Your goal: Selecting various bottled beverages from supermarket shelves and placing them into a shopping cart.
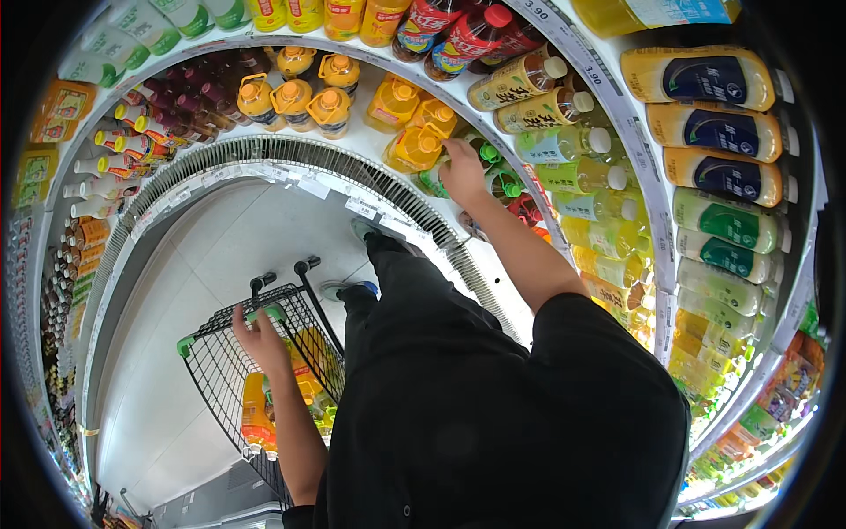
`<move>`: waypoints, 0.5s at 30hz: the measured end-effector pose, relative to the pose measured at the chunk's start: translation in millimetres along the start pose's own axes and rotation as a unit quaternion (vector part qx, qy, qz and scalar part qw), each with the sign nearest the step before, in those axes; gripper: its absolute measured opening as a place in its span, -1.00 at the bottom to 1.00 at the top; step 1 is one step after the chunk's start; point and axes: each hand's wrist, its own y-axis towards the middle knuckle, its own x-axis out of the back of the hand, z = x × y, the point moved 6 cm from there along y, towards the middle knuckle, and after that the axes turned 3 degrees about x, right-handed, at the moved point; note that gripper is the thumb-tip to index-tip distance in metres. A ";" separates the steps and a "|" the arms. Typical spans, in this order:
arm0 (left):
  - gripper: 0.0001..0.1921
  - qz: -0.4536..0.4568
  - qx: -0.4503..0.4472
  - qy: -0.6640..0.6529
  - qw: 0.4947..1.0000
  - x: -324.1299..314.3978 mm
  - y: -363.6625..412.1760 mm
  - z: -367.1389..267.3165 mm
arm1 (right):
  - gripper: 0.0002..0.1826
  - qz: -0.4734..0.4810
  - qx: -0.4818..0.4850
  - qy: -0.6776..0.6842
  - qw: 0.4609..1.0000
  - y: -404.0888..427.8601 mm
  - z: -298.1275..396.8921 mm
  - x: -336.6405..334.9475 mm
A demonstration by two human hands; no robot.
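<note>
My right hand (464,175) reaches over the lowest shelf, its fingertips beside the cap and handle of a large orange juice jug (411,151). Whether the fingers grip the handle is not visible. Two similar jugs stand just behind it, and large bottles with green caps (490,153) are next to the hand. My left hand (263,340) hovers above a black wire shopping cart (215,390) with green corners; its fingers are spread and hold nothing. Inside the cart lie orange and yellow drink bottles (259,406), partly hidden by my left forearm.
Curved refrigerated shelving surrounds me, with a slatted grille (317,147) along its front edge. Jugs with orange caps (329,109) stand left of the juice. Upper shelves hold tea bottles (519,84) and juice bottles (707,79). A grey case (218,499) stands beyond the cart.
</note>
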 end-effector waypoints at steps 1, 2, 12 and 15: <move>-0.52 0.053 0.032 -0.010 0.998 -16.0 -2.9 -12.8 | -0.60 0.015 0.024 -0.015 0.999 10.8 -1.5 -9.1; -0.53 0.089 -0.027 -0.003 0.996 -30.0 -1.0 -14.2 | -0.60 0.031 0.048 -0.030 0.998 20.0 -2.7 -18.2; -0.61 0.199 -0.088 0.008 0.976 -96.8 -29.6 6.5 | -0.59 0.009 -0.291 0.034 0.956 53.0 -66.9 -80.8; -0.61 0.220 -0.068 -0.026 0.973 -102.6 -26.0 10.7 | -0.53 -0.023 -0.312 0.081 0.946 54.5 -103.6 -88.3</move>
